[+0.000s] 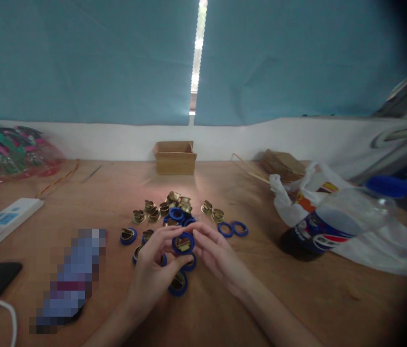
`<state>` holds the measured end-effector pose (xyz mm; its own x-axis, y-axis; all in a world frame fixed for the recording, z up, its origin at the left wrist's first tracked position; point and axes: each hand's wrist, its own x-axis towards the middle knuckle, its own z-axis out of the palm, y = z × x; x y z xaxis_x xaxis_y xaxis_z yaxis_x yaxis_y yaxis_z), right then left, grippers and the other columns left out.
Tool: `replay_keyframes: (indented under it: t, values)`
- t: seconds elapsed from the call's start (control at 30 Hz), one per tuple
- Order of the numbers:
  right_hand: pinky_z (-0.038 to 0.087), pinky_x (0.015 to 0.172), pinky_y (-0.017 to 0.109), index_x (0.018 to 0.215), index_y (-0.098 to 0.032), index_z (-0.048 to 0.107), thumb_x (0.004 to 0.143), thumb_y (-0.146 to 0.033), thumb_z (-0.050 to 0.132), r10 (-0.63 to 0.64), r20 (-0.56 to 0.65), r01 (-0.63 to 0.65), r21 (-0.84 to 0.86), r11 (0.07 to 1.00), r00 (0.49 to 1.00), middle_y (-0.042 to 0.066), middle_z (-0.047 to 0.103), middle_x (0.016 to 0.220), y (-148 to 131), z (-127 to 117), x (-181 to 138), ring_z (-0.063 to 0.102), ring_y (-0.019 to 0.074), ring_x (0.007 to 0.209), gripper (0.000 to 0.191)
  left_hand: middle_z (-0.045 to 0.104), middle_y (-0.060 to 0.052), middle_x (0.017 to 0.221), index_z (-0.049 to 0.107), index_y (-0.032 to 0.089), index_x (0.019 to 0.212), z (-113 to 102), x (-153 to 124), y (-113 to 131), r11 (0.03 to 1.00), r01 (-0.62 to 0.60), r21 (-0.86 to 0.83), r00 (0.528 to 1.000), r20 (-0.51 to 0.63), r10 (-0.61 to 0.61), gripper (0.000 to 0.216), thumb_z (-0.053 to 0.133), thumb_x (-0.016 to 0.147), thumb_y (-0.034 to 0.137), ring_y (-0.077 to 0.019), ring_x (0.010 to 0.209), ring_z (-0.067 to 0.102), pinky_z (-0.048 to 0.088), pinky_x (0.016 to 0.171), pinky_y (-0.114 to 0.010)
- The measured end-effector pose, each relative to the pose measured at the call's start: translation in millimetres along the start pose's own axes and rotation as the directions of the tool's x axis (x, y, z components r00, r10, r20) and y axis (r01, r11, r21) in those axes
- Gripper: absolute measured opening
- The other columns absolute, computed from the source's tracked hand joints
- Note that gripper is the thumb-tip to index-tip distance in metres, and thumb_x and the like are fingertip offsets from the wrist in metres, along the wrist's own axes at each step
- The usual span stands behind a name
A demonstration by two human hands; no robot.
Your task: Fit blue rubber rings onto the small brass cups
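Observation:
My left hand (156, 265) is closed around a blue ring (174, 246) with a brass-coloured metal piece (184, 245) inside it. The fingertips of my right hand (221, 255) are bent against the right side of the same ring, so both hands grip it. Below my left thumb, another blue-ringed brass piece (177, 283) lies on the table. Behind my hands is a pile of loose brass pieces (174, 197), several with a blue ring around them. Two bare blue rings (240, 228) lie to the right. My fingers partly hide the pieces beneath them.
A small open cardboard box (175, 166) stands at the back. At right, a cola bottle (336, 226) leans on a white plastic bag (380, 250). On the left are a power strip (6, 224), a pixelated blue object (73, 274) and wrapped plastic items (11, 154).

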<state>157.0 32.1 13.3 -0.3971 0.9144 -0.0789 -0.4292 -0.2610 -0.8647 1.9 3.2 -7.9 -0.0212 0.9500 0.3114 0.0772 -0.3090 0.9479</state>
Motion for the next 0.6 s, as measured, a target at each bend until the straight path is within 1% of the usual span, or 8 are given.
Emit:
replay_keyframes:
  t: [0.07,0.17,0.2,0.27,0.37,0.47,0.53,0.6]
  values:
    - [0.047,0.082,0.028,0.095,-0.022,0.067,0.081,-0.035,0.068,-0.02,-0.007,0.019,-0.097,0.995,1.0,0.001,0.066,0.095,-1,0,-1,0.062,0.0146,0.089,0.019,0.06,-0.005,0.119,0.064,0.028,0.11,-1,1,0,0.999,-0.005,0.05,1.0,-0.011,0.006,0.042,0.075,0.072,0.015,-0.0221,0.105,0.063,0.056,0.081,-0.03]
    - [0.046,0.084,0.026,0.094,-0.023,0.066,0.079,-0.034,0.07,-0.078,-0.022,0.07,-0.251,0.965,0.997,0.0,0.066,0.094,-4,1,-3,0.061,0.0137,0.091,0.019,0.065,-0.004,0.111,0.061,0.027,0.114,-2,2,1,0.997,0.023,0.068,1.0,0.006,-0.024,0.046,0.076,0.071,0.018,-0.0184,0.088,0.067,0.056,0.073,-0.028]
    - [0.046,0.083,0.025,0.094,-0.023,0.066,0.079,-0.033,0.07,-0.097,-0.022,0.087,-0.28,0.956,0.995,0.0,0.066,0.093,-5,2,-3,0.061,0.0134,0.09,0.018,0.067,-0.004,0.106,0.061,0.026,0.115,-2,2,2,0.997,0.041,0.06,0.999,0.014,-0.042,0.046,0.076,0.072,0.018,-0.0173,0.084,0.067,0.056,0.071,-0.028]
    - [0.047,0.081,0.025,0.093,-0.023,0.065,0.08,-0.034,0.069,-0.128,-0.019,0.116,-0.305,0.945,0.992,-0.001,0.066,0.091,-5,2,-2,0.061,0.0134,0.088,0.017,0.07,-0.004,0.099,0.061,0.024,0.115,-2,2,4,0.996,0.083,0.041,0.996,0.021,-0.084,0.047,0.076,0.072,0.019,-0.0172,0.08,0.067,0.055,0.071,-0.027]
    - [0.048,0.076,0.025,0.091,-0.023,0.064,0.08,-0.034,0.067,-0.169,-0.022,0.153,-0.331,0.931,0.985,-0.001,0.065,0.088,-3,1,0,0.061,0.014,0.085,0.016,0.071,-0.005,0.099,0.06,0.023,0.117,0,2,6,0.988,0.153,-0.009,0.988,0.015,-0.153,0.05,0.076,0.07,0.02,-0.0199,0.087,0.068,0.055,0.073,-0.027]
    - [0.049,0.073,0.026,0.088,-0.022,0.063,0.08,-0.032,0.066,-0.214,-0.076,0.172,-0.373,0.912,0.974,0.0,0.063,0.086,-2,0,2,0.06,0.0143,0.081,0.013,0.071,-0.007,0.105,0.057,0.021,0.12,1,4,10,0.966,0.227,-0.12,0.974,0.028,-0.226,0.054,0.076,0.07,0.021,-0.0209,0.093,0.068,0.056,0.077,-0.028]
    - [0.049,0.073,0.026,0.086,-0.021,0.062,0.08,-0.031,0.064,-0.249,-0.123,0.177,-0.418,0.891,0.961,0.0,0.062,0.086,-2,0,3,0.06,0.0148,0.08,0.012,0.07,-0.008,0.108,0.058,0.019,0.119,0,7,12,0.942,0.272,-0.197,0.962,0.042,-0.269,0.051,0.075,0.071,0.022,-0.0207,0.096,0.068,0.055,0.083,-0.03]
    - [0.049,0.075,0.027,0.085,-0.021,0.062,0.08,-0.03,0.063,-0.282,-0.15,0.188,-0.45,0.873,0.948,0.001,0.061,0.087,-3,0,3,0.06,0.0152,0.08,0.011,0.07,-0.01,0.111,0.061,0.017,0.115,-2,10,14,0.918,0.315,-0.239,0.948,0.048,-0.313,0.043,0.072,0.074,0.025,-0.0214,0.102,0.067,0.053,0.09,-0.032]
